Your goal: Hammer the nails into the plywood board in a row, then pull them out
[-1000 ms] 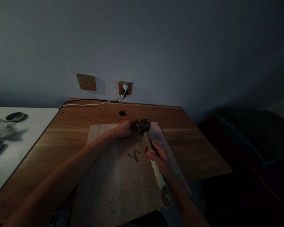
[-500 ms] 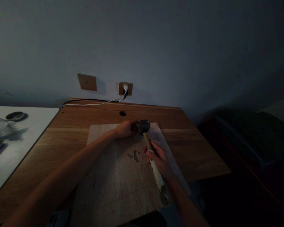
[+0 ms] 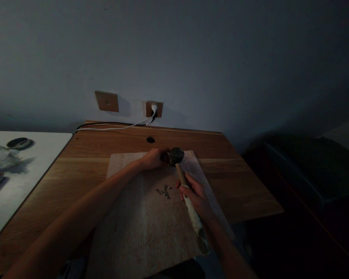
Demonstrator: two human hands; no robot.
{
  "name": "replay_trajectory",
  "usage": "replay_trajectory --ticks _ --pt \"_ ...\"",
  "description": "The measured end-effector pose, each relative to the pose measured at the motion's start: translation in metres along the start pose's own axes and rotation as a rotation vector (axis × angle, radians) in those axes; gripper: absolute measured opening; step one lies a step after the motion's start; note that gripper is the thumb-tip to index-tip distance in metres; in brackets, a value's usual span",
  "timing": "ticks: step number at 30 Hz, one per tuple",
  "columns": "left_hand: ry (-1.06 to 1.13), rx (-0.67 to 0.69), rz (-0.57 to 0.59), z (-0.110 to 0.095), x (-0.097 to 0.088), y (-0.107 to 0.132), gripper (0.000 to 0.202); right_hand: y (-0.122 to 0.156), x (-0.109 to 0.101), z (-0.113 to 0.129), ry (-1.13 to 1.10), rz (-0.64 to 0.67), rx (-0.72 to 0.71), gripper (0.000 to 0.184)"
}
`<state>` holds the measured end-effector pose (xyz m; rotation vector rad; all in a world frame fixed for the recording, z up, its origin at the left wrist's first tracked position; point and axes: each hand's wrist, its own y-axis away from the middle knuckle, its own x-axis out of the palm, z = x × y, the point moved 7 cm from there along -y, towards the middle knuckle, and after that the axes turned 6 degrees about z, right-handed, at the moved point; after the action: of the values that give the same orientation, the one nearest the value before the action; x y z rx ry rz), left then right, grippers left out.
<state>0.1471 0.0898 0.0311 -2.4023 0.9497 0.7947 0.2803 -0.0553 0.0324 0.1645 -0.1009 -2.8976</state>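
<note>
My right hand (image 3: pixel 195 197) is wrapped round the wooden handle of a hammer (image 3: pixel 184 182). Its dark head (image 3: pixel 177 155) sits low over the far part of a pale board (image 3: pixel 139 224) on the wooden desk (image 3: pixel 84 162). My left hand (image 3: pixel 154 158) rests on the board just left of the hammer head, fingers pinched together around something too small and dark to name. A few loose nails (image 3: pixel 164 190) lie on the board between my hands.
A wall socket (image 3: pixel 154 108) with a white plug and cable (image 3: pixel 113 128) is behind the desk, beside a second wall plate (image 3: pixel 106 100). A cable hole (image 3: pixel 150 140) is in the desk. A white table (image 3: pixel 14 174) with dim objects stands left. Dark furniture (image 3: pixel 308 170) lies right.
The hammer head has dropped slightly and shifted a little left toward my left hand. Both hands keep their grip and place.
</note>
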Motion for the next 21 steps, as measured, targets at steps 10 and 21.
replay_trajectory --ticks 10,21 --pt "0.015 -0.011 0.005 -0.0005 0.0007 0.0005 0.040 -0.0005 -0.0008 0.0012 0.000 -0.024 -0.012 0.023" --pt "-0.023 -0.010 -0.005 0.0007 0.0005 0.0003 0.037 -0.0004 -0.0014 -0.0014 0.003 -0.007 0.005 0.021"
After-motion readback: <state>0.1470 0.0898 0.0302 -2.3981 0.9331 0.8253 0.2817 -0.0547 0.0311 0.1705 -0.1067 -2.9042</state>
